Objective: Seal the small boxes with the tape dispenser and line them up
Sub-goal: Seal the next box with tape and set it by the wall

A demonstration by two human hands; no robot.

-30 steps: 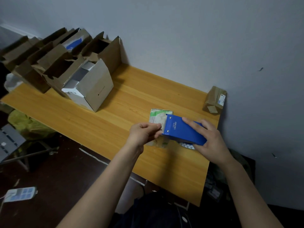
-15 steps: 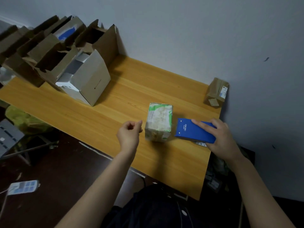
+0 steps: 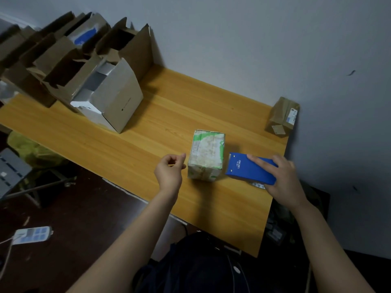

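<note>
A small green-and-white box [image 3: 207,154] stands upright near the front of the wooden surface [image 3: 148,142], between a person's two hands. The left hand [image 3: 170,172] hovers just beside the box, fingers curled in, with nothing seen in its grasp. The right hand [image 3: 283,180] grips a blue tape dispenser [image 3: 247,171] lying just right of the box. A brown taped box [image 3: 282,116] sits at the far right corner by the wall; open cartons [image 3: 114,98] crowd the far left.

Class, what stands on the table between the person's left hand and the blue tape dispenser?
A green-and-white box stands between the left hand and the tape dispenser, shown in the head view.
</note>
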